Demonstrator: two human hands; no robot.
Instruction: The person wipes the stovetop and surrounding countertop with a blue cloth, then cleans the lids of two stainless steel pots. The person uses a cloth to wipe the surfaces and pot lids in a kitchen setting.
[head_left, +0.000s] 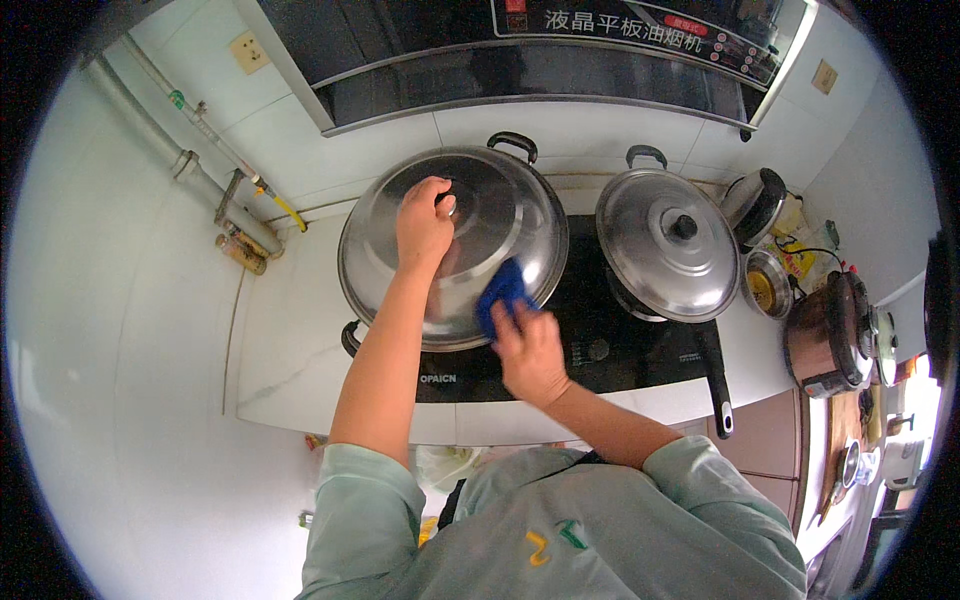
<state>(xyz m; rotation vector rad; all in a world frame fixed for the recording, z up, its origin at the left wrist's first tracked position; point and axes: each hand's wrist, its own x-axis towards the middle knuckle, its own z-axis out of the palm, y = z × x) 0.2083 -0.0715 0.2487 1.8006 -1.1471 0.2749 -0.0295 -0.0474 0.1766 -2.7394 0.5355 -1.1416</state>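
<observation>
A wide domed metal lid (375, 262) covers a large pot with black side handles, on the left of the black cooktop (600, 375). At the lid's top, my left hand (426, 229) is closed around the black knob (444, 196), mostly hidden by the fingers. My right hand (531, 349) grips a blue cloth (501, 292) against the lid's lower right side; hand and cloth are blurred. To the right, a smaller metal lid (652, 247) with a black knob sits on a pan whose long black handle (718, 390) points towards me.
A range hood (540, 82) overhangs the back. Right of the cooktop stand a metal bowl (766, 285), an electric kettle (754, 206) and a brown electric cooker (825, 337). Gas pipes (195, 176) run down the left wall. The white counter's front edge (337, 431) lies before me.
</observation>
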